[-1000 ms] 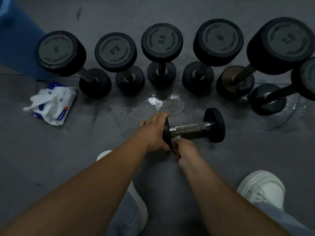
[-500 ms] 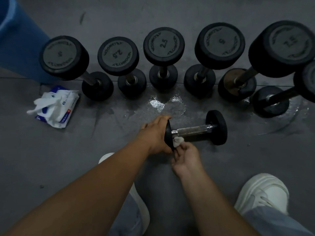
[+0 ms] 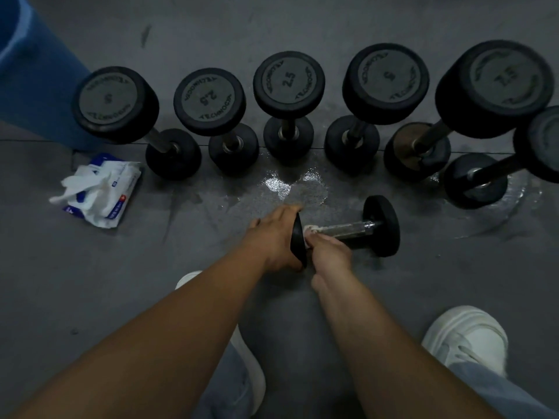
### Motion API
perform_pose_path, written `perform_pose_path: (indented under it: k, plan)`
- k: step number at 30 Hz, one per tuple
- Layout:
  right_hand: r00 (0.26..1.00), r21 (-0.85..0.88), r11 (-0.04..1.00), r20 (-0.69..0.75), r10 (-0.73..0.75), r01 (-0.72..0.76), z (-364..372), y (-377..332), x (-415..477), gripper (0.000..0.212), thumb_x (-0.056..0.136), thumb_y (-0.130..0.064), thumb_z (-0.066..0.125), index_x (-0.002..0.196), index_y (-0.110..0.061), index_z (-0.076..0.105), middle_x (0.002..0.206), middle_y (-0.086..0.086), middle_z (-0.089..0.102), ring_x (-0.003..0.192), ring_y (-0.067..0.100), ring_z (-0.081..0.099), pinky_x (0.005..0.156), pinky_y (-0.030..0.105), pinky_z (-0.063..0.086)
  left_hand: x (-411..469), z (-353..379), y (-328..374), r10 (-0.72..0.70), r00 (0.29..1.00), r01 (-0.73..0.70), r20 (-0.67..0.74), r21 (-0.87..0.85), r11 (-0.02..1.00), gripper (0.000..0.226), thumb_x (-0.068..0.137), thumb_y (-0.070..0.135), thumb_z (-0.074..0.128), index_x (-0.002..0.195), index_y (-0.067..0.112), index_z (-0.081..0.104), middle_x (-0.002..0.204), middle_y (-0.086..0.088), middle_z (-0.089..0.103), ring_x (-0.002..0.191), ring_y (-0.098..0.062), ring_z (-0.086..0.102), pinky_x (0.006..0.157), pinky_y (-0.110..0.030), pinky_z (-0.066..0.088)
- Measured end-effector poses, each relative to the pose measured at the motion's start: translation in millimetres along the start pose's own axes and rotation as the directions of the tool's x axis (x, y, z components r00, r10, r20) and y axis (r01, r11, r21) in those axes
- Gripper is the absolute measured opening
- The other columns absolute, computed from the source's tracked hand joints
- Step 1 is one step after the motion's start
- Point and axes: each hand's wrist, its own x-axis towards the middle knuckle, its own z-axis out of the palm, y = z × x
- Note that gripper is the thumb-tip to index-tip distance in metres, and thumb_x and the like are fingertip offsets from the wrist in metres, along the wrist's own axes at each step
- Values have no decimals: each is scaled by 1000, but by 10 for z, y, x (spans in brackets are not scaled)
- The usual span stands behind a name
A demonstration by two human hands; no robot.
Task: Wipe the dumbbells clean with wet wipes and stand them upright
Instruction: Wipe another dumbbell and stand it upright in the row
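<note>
A small black dumbbell (image 3: 357, 229) lies on its side on the grey floor in front of me. My left hand (image 3: 273, 234) grips its near head. My right hand (image 3: 328, 252) presses a white wet wipe (image 3: 310, 231) against the metal handle right next to that head. Behind it, several black dumbbells (image 3: 287, 83) stand upright in a row, marked 5, 2.5 and 7.5.
An open pack of wet wipes (image 3: 96, 189) lies on the floor at the left. A blue object (image 3: 33, 86) stands at the back left. A wet patch (image 3: 290, 189) shines behind the lying dumbbell. My white shoes (image 3: 465, 337) are at the bottom.
My right hand with the wipe has moved up from under the near head onto the handle. The left hand keeps its hold on the head. The view has shifted slightly.
</note>
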Motion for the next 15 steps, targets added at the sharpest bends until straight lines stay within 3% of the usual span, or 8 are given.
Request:
perform_pose_path:
  k: [2,4,5,7,9,11,13,15]
  plan:
    - [998,-108,994,-54,26,-32,-140,66,53,6,82,-3,72,82,-5,67,83,15,68,74,23,65,73,33,58,-22,9,6,6,1000,-6,-16,-5,1000,124,50,47,87,149,34,14,154,6,26,141,-19,35,116,-49,24]
    - [978,-91,981,-140,156,-170,-352,175,193,21,82,-6,71,101,-2,66,103,18,68,91,26,66,83,34,57,-10,10,9,6,1000,-6,-1,7,1000,125,49,47,88,149,34,14,155,7,25,141,-19,35,117,-49,24]
    - [961,-12,977,-185,206,-212,-489,184,235,23,85,-8,67,108,-3,64,98,14,69,84,21,67,70,25,57,-5,8,14,3,1000,-3,-2,12,1000,125,49,47,88,149,34,14,155,7,25,140,-19,35,117,-49,23]
    - [966,261,949,-140,219,-178,-695,60,287,6,93,-10,56,91,-11,61,59,0,66,51,5,58,42,13,41,0,-26,32,5,1000,-5,-14,21,1000,123,50,46,88,150,34,15,154,7,27,140,-19,36,117,-47,24]
    - [970,513,839,-45,239,-183,-854,-56,317,19,96,-11,50,80,-17,56,47,-7,59,51,3,49,50,14,34,1,-49,36,10,1000,-10,-4,50,999,123,52,47,88,150,32,16,154,5,29,139,-20,37,116,-44,27]
    - [968,709,670,71,242,-220,-821,-197,299,18,96,-11,52,79,-16,56,58,-3,60,60,6,46,58,17,33,-5,-99,70,8,1000,-8,2,130,991,125,53,49,88,152,30,14,159,2,22,140,-24,35,114,-42,30]
    - [963,817,526,127,236,-237,-723,-289,323,18,95,-10,53,78,-13,56,70,0,57,62,8,46,60,17,35,-18,-145,138,13,1000,-9,-13,241,971,128,53,52,89,153,25,13,163,-2,11,142,-27,32,111,-41,34]
    - [963,853,470,124,239,-226,-661,-349,348,20,95,-10,56,75,-11,56,65,1,57,62,8,46,58,16,36,-32,-129,213,13,1000,-6,-19,316,949,122,56,50,88,151,18,18,161,-3,14,138,-28,38,104,-37,40]
